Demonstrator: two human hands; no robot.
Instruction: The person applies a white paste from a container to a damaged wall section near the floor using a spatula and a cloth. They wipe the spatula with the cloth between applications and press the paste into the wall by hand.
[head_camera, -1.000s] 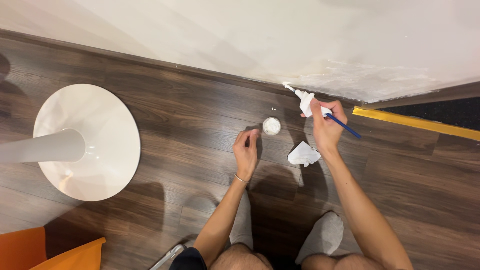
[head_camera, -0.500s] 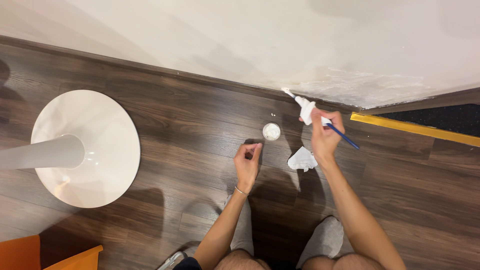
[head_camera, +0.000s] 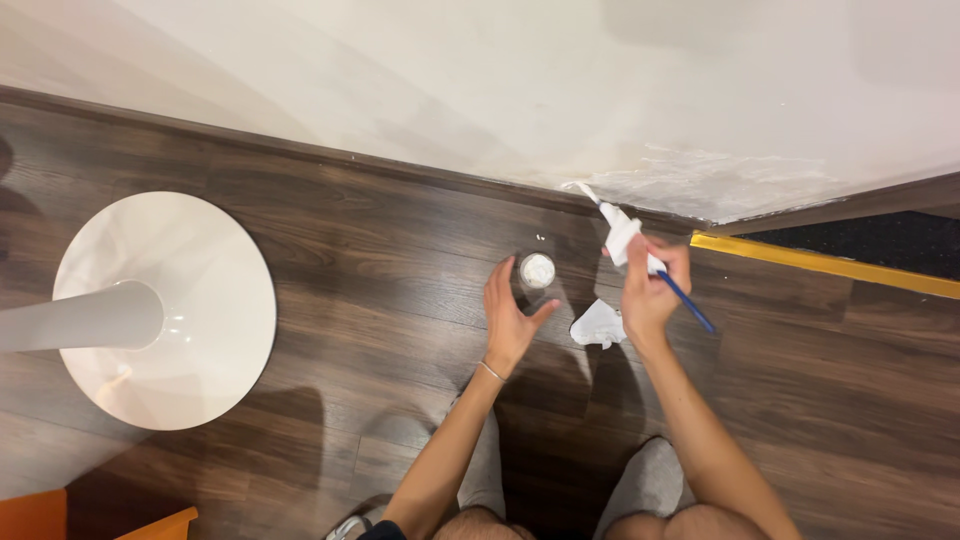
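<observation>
While the left hand (head_camera: 512, 318) stays open beside a little white jar (head_camera: 537, 270) on the floor (head_camera: 330, 280), the right hand (head_camera: 650, 290) grips a blue-handled brush (head_camera: 640, 250) — tip touching the wall (head_camera: 500, 80) — crumpled tissue (head_camera: 598, 325) just below.

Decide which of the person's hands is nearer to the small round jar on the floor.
Left. The left hand is open right beside the small round jar, its fingers curved around it. The right hand is farther off to the jar's right, gripping a brush wrapped in white paper.

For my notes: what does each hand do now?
Left hand: open, beside the small jar.
Right hand: closed on a brush.
</observation>
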